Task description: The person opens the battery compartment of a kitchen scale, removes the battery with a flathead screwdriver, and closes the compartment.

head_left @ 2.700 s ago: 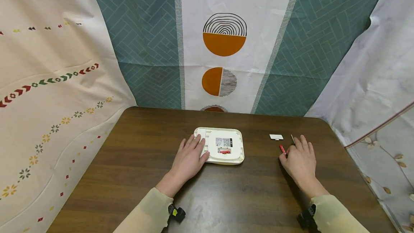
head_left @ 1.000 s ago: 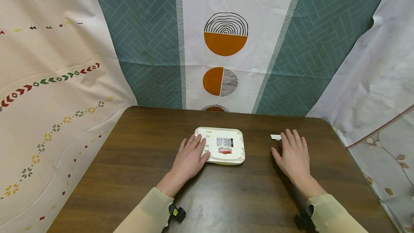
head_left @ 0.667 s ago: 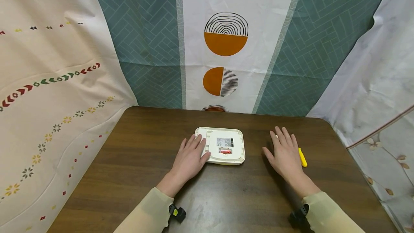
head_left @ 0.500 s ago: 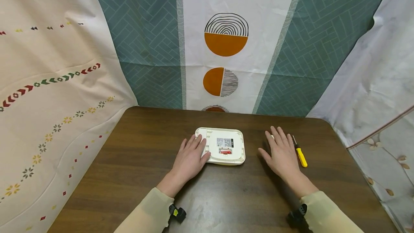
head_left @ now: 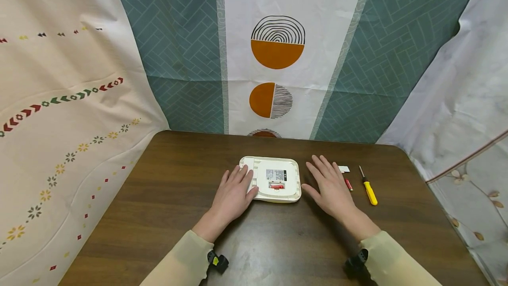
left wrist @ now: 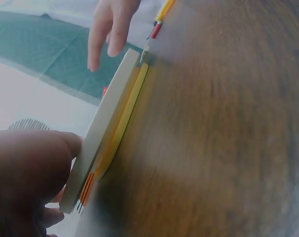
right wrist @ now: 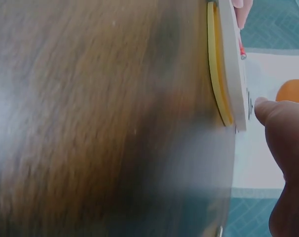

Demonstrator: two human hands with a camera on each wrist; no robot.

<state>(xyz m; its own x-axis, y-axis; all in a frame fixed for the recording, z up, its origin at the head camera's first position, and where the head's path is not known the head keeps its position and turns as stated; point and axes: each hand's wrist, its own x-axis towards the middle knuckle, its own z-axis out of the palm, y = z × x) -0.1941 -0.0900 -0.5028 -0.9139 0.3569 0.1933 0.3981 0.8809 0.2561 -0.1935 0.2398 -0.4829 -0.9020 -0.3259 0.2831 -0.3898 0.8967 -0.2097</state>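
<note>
**Both hands flat by the white device**

A white device (head_left: 274,179) lies back-up at mid-table (head_left: 166,197). The left hand (head_left: 233,195) rests with straight fingers on its left edge. The right hand (head_left: 328,186), fingers spread and holding nothing, sits just beside its right edge.

Only the head view shows the red battery (head_left: 275,186) in the bay, a loose battery (head_left: 348,184), a cover (head_left: 342,169) and a screwdriver (head_left: 369,189) to the right.

Only the wrist views show a yellow layer (left wrist: 124,123) beneath the device.

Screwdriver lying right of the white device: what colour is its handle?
Yellow handle on the small screwdriver, clearest in the head view.
</note>
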